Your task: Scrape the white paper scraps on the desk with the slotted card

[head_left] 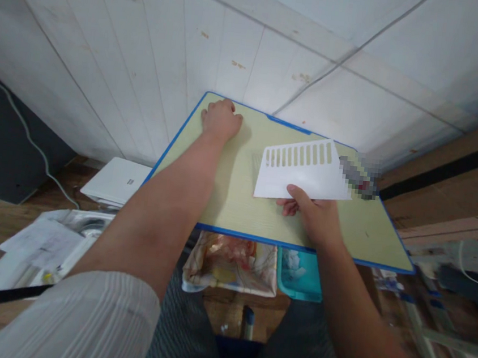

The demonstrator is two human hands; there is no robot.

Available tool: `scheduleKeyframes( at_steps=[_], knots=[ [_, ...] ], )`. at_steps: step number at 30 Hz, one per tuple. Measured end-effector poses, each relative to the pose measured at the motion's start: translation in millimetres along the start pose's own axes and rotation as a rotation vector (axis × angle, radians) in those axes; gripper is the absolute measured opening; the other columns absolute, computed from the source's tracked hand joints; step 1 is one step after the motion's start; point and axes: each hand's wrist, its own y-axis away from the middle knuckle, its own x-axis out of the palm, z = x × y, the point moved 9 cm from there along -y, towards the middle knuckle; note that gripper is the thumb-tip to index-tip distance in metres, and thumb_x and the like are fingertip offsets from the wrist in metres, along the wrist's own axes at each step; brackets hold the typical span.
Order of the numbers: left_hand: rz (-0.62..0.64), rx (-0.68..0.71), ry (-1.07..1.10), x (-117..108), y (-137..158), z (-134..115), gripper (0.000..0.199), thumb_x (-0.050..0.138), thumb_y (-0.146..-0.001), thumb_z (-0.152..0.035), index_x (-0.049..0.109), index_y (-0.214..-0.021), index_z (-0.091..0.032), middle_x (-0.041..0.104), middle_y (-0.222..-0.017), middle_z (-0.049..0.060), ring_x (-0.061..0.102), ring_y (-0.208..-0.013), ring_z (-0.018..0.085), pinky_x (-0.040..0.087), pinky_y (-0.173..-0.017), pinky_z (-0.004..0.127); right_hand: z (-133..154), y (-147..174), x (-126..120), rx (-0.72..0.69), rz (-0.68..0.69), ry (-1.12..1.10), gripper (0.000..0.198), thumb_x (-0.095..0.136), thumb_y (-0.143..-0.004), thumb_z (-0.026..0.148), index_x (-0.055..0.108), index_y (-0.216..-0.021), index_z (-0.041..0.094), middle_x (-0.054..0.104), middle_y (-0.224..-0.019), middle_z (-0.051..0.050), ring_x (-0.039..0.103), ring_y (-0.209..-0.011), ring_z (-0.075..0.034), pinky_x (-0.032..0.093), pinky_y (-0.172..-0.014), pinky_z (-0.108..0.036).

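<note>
My right hand (310, 212) grips the lower edge of a white sheet with a row of slots cut along its far side (299, 177), thumb on top and fingers underneath. The sheet is held over a pale yellow table with a blue rim (240, 207). At the table's far left corner rests my left hand (222, 119), its fingers curled in; what they hold, if anything, is hidden. To the right of the sheet lies a blurred-out grey object (356, 177), whose kind I cannot make out.
Below the table's near edge are a patterned, lined container (234, 264) and a turquoise basket (301, 276) with whitish pieces inside. A white box (114, 180) and papers (42, 244) sit at the left. A white panelled wall (237, 36) stands behind; cardboard (447, 184) is at the right.
</note>
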Motion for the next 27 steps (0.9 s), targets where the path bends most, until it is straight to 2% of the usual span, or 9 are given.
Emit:
scheduleKeyframes(
  at_steps=[4,8,14,18,24,27],
  knots=[
    [0.009,0.008,0.029,1.8,-1.1,-1.9,0.059,0.069,-0.101,-0.035,0.075,-0.159,-0.033,0.075,-0.162,0.013,0.056,-0.163,0.043,0.039,-0.139,0.066,7.2,30.7,-7.0,-0.016,0.009,0.035,0.05,0.089,-0.095,0.066,0.079,-0.07,0.023,0.077,-0.064,-0.009,0.067,-0.05,-0.021,0.061,-0.054,-0.036],
    [0.026,0.019,0.054,4.0,-1.2,-4.1,0.058,0.068,-0.102,-0.038,0.074,-0.159,-0.037,0.072,-0.166,0.012,0.051,-0.168,0.043,0.034,-0.142,0.065,5.4,49.9,-20.0,-0.019,-0.068,0.04,0.051,0.089,-0.096,0.066,0.079,-0.069,0.024,0.077,-0.063,-0.008,0.065,-0.047,-0.021,0.057,-0.049,-0.035],
    [0.04,0.018,0.068,5.1,-0.6,-3.5,0.055,0.069,-0.102,-0.038,0.074,-0.158,-0.038,0.073,-0.165,0.012,0.05,-0.168,0.043,0.034,-0.143,0.065,2.4,47.9,-24.9,-0.044,-0.132,0.036,0.043,0.088,-0.097,0.058,0.078,-0.073,0.024,0.082,-0.07,-0.009,0.068,-0.052,-0.02,0.061,-0.055,-0.034],
    [0.022,0.035,0.075,5.0,-0.5,-4.4,0.05,0.069,-0.102,-0.033,0.076,-0.152,-0.032,0.073,-0.163,0.014,0.053,-0.164,0.043,0.035,-0.141,0.065,-0.1,45.4,-26.4,-0.026,-0.156,-0.009,0.038,0.089,-0.095,0.056,0.077,-0.075,0.025,0.084,-0.073,-0.009,0.067,-0.052,-0.022,0.061,-0.052,-0.036],
    [0.008,0.034,0.071,5.1,-1.1,-4.1,0.049,0.071,-0.103,-0.035,0.076,-0.152,-0.033,0.074,-0.161,0.014,0.053,-0.164,0.044,0.035,-0.142,0.066,-6.2,48.2,-40.3,-0.007,-0.251,-0.086,0.033,0.091,-0.091,0.053,0.075,-0.081,0.026,0.083,-0.072,-0.008,0.064,-0.049,-0.022,0.06,-0.05,-0.038],
    [0.027,0.031,0.073,5.8,-1.0,-4.1,0.054,0.075,-0.102,-0.04,0.074,-0.156,-0.035,0.072,-0.163,0.015,0.051,-0.166,0.047,0.033,-0.141,0.07,-6.0,49.8,-39.2,-0.006,-0.22,-0.088,0.035,0.093,-0.091,0.054,0.075,-0.083,0.026,0.081,-0.07,-0.007,0.066,-0.049,-0.022,0.061,-0.05,-0.038]
  ],
)
